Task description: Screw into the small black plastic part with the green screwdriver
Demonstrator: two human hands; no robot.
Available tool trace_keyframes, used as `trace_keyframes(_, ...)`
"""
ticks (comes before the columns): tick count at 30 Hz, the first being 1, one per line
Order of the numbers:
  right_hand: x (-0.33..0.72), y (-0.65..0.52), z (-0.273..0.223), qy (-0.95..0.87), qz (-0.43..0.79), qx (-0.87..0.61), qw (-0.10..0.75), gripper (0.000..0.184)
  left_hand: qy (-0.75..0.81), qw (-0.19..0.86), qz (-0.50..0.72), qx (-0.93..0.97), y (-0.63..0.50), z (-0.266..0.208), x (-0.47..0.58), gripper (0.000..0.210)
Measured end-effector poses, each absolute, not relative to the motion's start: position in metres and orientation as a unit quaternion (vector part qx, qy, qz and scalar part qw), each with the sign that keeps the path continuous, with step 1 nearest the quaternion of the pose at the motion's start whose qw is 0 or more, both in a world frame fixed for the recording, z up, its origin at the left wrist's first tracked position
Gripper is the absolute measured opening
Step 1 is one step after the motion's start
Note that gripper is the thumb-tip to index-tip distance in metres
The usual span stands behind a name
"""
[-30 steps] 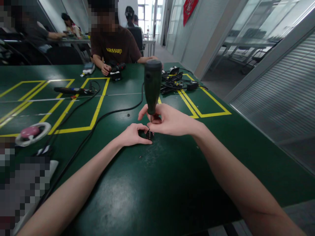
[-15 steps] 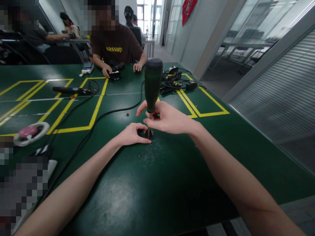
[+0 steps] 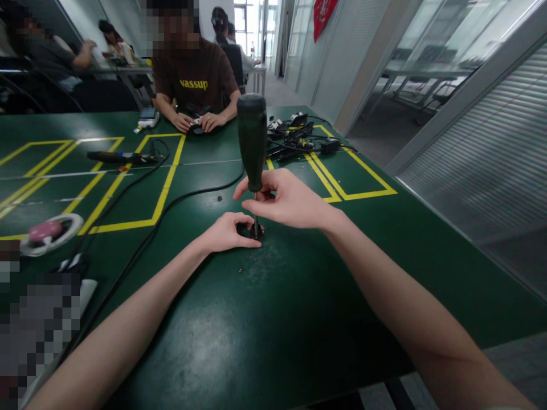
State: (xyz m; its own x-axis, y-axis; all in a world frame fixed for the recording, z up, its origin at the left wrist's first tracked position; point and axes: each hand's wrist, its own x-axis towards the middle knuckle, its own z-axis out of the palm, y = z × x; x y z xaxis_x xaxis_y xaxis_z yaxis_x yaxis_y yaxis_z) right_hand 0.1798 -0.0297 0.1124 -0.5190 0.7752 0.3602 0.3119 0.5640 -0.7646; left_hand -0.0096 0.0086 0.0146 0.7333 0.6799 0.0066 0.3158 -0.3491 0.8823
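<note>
Best to hold the little dark part steady between thumb and fingers of the left hand, half closed on its sides, with the screwdriver straight up above them, turning gently with the right hand's fingers bent loosely around its thin rod.
</note>
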Motion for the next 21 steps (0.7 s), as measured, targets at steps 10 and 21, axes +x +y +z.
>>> trace_keyframes(10,0.182,-0.029,0.115,-0.809,0.334,-0.341,0.344,0.036,0.323,0.475,0.187,0.797,0.009,0.012,-0.011,0.037)
trace_keyframes(21,0.178,-0.035,0.116,-0.808,0.328,-0.350,0.343,0.039,0.292,0.457,0.166,0.824,0.012,0.004,-0.014,0.033)
